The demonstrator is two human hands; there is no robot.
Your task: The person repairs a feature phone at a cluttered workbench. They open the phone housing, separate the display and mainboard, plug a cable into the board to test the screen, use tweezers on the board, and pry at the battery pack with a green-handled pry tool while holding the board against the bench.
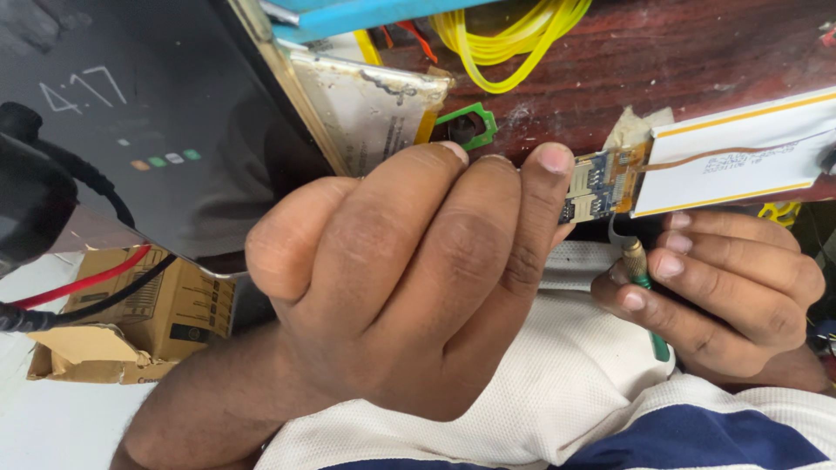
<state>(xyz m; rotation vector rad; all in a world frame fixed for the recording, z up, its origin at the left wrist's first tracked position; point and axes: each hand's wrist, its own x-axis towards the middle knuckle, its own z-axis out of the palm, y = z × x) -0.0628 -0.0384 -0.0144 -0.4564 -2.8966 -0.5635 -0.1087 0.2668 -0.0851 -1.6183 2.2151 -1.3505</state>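
A: Head view, item one?
B: Left hand (pixel 409 287), fingers curled, grip closed on the small circuit board (pixel 601 187); fingertips pinch its left edge, just above the desk (pixel 697 61) edge.
A: Item two?
B: Right hand (pixel 723 292), grip closed round a soldering iron (pixel 640 270) with brass collar and green handle. Its bent tip rises to the board's underside; whether it touches, cannot tell.
A: Attached to the board?
B: White flat battery pack (pixel 740 157), yellow-edged, joined by an orange flex strip, lying on the dark red desk.
A: Remainder?
B: Tablet (pixel 148 122), screen lit, leaning at left; a silver pouch cell (pixel 374 109) beside it; yellow cable coil (pixel 505 35) at the top; green plastic piece (pixel 475 126); red and black wires (pixel 78 292) over a cardboard box (pixel 165 313) at lower left.
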